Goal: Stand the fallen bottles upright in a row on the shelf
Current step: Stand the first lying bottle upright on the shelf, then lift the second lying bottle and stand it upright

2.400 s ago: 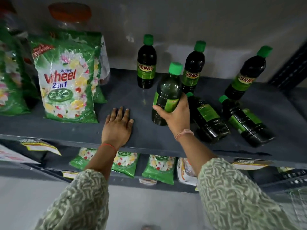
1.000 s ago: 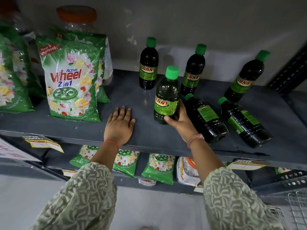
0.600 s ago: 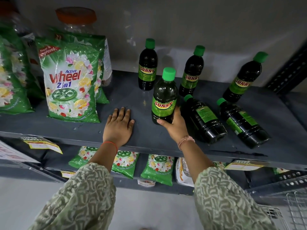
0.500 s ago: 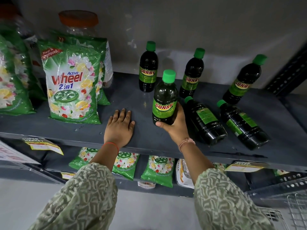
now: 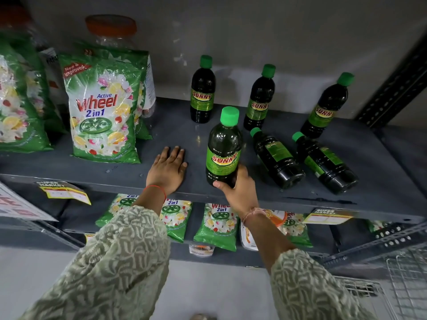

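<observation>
Gripping the front bottle (image 5: 223,146) low around its base, the right hand (image 5: 240,192) is seen with fingers wrapped behind and thumb across the front – the bottle is held upright on the shelf (image 5: 254,197), its label turned forward. A couple of seconds ago the same bottle was held tilted and clear of the shelf with its label turned aside; since then it has been stood down and rotated, so this one can be judged as good as placed. The left hand (image 5: 167,169) is laid flat and spread on the shelf just to the left of that bottle, holding nothing, as it was before. Just to the right of the right hand two fallen bottles (image 5: 276,158) are lying on their sides, caps pointing away – these are judged to be what remains of the task. Beyond the hands three upright bottles (image 5: 260,98) are standing along the back, and beyond the left hand and further to its left a detergent pack (image 5: 101,107) is propped
</observation>
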The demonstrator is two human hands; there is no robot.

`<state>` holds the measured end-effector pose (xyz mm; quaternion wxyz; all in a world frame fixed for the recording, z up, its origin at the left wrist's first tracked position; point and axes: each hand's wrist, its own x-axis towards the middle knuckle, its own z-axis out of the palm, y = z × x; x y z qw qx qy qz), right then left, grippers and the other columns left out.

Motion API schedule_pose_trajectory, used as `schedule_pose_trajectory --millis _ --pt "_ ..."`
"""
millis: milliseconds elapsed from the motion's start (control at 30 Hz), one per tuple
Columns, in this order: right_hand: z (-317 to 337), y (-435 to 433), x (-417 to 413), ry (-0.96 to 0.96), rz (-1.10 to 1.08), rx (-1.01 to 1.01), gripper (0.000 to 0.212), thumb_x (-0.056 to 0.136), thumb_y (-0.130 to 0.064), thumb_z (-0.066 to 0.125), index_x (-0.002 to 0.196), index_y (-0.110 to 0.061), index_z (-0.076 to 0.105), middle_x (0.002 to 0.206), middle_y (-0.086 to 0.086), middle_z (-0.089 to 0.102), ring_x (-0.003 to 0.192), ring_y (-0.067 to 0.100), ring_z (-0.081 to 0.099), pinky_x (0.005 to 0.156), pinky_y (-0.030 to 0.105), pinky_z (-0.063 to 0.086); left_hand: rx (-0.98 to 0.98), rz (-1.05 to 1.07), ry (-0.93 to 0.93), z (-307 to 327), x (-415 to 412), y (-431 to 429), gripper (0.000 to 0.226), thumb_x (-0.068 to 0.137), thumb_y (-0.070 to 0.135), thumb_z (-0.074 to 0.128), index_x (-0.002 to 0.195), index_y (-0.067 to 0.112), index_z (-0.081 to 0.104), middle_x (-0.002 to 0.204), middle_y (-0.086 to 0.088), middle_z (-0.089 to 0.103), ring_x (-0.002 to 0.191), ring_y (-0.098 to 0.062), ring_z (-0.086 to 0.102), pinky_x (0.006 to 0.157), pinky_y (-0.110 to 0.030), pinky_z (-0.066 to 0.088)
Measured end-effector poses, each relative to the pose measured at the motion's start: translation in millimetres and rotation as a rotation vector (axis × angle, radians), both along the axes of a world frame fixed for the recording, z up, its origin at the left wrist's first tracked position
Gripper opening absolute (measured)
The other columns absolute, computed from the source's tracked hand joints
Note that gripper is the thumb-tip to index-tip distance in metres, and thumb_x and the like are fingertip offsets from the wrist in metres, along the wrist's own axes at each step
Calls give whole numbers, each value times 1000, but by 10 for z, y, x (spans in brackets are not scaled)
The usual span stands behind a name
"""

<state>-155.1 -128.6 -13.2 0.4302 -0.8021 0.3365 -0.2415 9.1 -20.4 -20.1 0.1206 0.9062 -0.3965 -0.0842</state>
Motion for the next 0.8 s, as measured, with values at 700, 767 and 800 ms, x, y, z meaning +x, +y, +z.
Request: schedule_pose_trajectory --millis 700,767,800 --pt "669 -1103 -375 575 -92 2 83 66 -48 75 124 0 41 123 17 59 109 35 58 86 35 48 64 131 8 9 -164 -136 57 97 40 21 149 18 7 160 0 5 147 -29 -1 121 -43 5" --pt "527 -1048 -316 317 -238 -38 78 62 -46 78 114 2 45 111 21 64 102 39 60 82 39 50 60 130 -19 -12 -172 -139 57 97 40 20 148 18 8 160 -1 6 147 -30 0 121 -44 7" --pt "442 -995 -275 172 -308 -85 77 62 -46 78 111 2 44 108 22 63 101 40 59 83 42 50 59 132 -26 -16 -167 -135 57 97 40 21 148 18 8 160 -1 6 147 -30 1 121 -44 8"
